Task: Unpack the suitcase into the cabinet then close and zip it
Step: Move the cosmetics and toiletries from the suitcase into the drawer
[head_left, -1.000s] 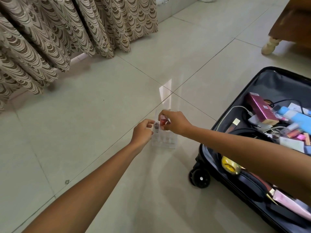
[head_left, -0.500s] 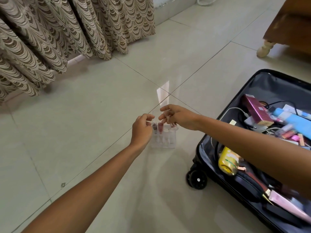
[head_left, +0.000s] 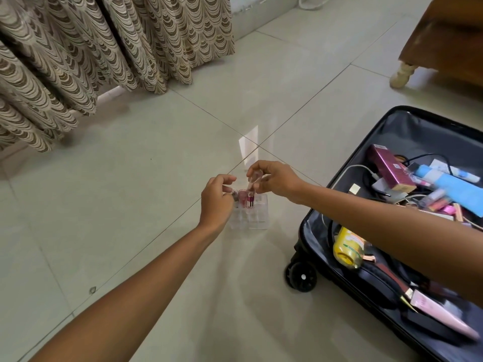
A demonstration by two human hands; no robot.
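The right hand (head_left: pixel 277 182) is pinching a slim lipstick (head_left: pixel 252 190) over the clear organizer (head_left: pixel 251 214) on the floor, left of the open, still-full suitcase (head_left: pixel 392 231). The left hand (head_left: pixel 217 202) is pinching another tube (head_left: pixel 234 195) there. A slanted insertion is risking tipping the light organizer and toppling its neighbours.

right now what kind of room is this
Probably a bedroom or living room at home: tiled floor, patterned floor-length curtain, a wooden furniture leg, and an open suitcase of toiletries.
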